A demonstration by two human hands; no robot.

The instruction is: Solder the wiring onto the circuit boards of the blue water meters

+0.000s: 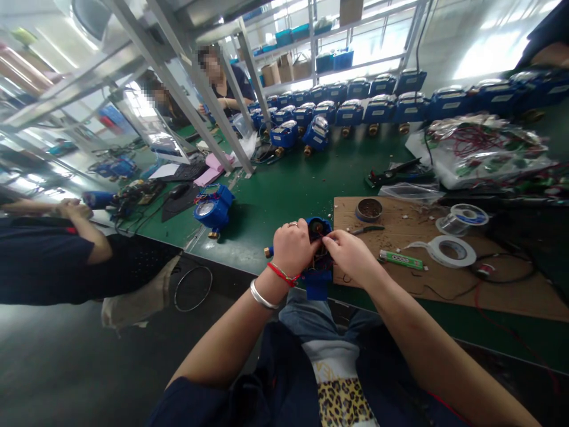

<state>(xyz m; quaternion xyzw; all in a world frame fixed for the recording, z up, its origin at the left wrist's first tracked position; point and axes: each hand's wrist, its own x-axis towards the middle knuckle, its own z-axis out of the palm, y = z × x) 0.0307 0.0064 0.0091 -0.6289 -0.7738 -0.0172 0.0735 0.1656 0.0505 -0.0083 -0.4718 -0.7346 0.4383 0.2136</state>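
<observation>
A blue water meter (313,276) with an opened housing sits at the table's front edge, wires showing inside and a brass fitting poking out on the left. My left hand (292,243) is closed over its left side, thumb at the opening. From the right, my right hand (349,252) reaches in with its fingertips pinched together at the opening, close to my left thumb. What those fingertips hold is too small to make out. Behind them, pliers or tweezers with a dark green handle (368,229) lie on the cardboard sheet (400,293).
On the cardboard are a round tin (368,209), white tape roll (451,251), wire spool (463,219) and green stick-shaped pack (401,259). Another meter (214,207) stands left. Rows of meters (351,112) line the back; bagged wired parts (484,145) lie right. Co-workers sit left and behind.
</observation>
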